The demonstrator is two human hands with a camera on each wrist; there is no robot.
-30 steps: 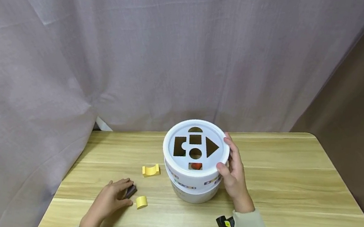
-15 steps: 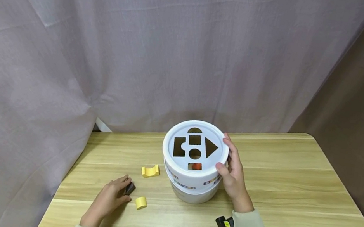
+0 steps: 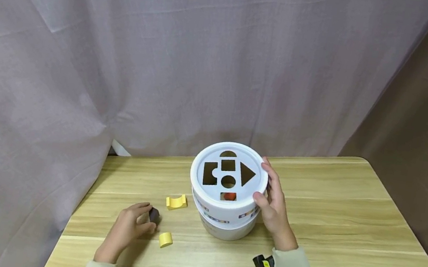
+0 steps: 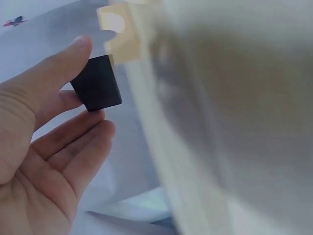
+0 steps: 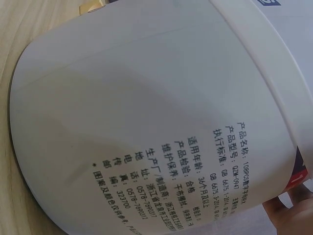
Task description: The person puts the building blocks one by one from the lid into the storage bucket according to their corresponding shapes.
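A white shape-sorter bucket stands on the table, its lid cut with several shaped holes. My right hand holds the lid's right edge, thumb on the rim and fingers down the far side. Printed text covers the bucket wall in the right wrist view, where fingertips show at the corner. Left of the bucket, my left hand pinches a dark toy block. In the left wrist view that block has flat, angled sides, between thumb and fingers.
A yellow arch block lies beyond the left hand, and a short yellow rounded block sits beside its thumb. Something red shows through the lid's front slot. Behind the wooden table hangs a grey curtain.
My left hand has gone from lying over the dark block to pinching it, and the block has turned and looks slightly raised. The right hand stays on the lid's edge.
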